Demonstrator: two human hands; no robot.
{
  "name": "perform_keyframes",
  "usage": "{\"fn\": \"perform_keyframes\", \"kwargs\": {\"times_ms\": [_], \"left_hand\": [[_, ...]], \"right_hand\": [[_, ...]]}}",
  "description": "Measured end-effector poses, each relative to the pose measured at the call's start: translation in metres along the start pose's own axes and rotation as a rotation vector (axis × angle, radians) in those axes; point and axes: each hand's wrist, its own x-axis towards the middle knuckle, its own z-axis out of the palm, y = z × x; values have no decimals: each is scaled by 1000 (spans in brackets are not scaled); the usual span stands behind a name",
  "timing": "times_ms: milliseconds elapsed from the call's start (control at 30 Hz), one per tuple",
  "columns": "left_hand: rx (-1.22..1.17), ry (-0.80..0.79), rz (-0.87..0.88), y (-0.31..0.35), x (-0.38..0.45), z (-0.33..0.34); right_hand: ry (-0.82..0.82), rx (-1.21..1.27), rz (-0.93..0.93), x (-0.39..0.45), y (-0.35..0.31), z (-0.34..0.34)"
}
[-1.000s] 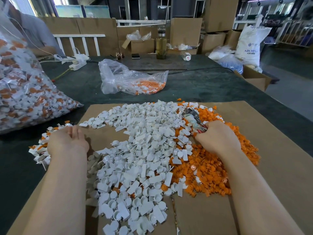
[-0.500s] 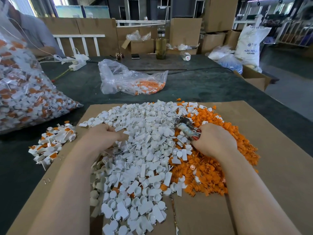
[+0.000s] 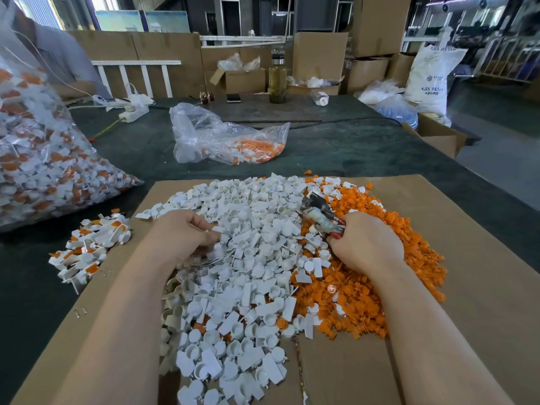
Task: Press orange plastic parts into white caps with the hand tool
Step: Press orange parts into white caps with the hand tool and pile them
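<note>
A big heap of white caps (image 3: 251, 258) covers the middle of a cardboard sheet (image 3: 455, 287), with a heap of orange plastic parts (image 3: 365, 290) on its right side. My right hand (image 3: 368, 244) grips the hand tool (image 3: 320, 216), a plier-like tool with red handles and a taped head pointing up and left over the seam between the heaps. My left hand (image 3: 182, 232) lies on the left edge of the white heap with fingers curled around a white cap. A small pile of assembled white-and-orange caps (image 3: 87, 247) sits on the dark table to the left.
A large clear bag of finished caps (image 3: 43, 159) lies at the far left. A half-empty plastic bag with orange parts (image 3: 228, 141) lies behind the cardboard. A bottle (image 3: 277, 80), power strip (image 3: 133, 114), boxes and a person's sleeve (image 3: 61, 57) are at the back.
My left hand has moved right from the small assembled pile into the white heap and curled on a cap. My right hand and the tool have shifted slightly left.
</note>
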Motion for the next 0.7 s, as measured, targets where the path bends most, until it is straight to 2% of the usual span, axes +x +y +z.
{"fn": "perform_keyframes", "kwargs": {"times_ms": [133, 267, 400, 700], "left_hand": [[-72, 103, 128, 8, -1, 5], [-368, -41, 177, 22, -12, 18], [-477, -123, 244, 32, -22, 33], [-719, -188, 154, 43, -31, 54]], "right_hand": [[82, 34, 14, 0, -1, -1], [132, 237, 12, 2, -3, -4], [184, 501, -36, 1, -10, -7], [189, 835, -171, -6, -20, -7]]}}
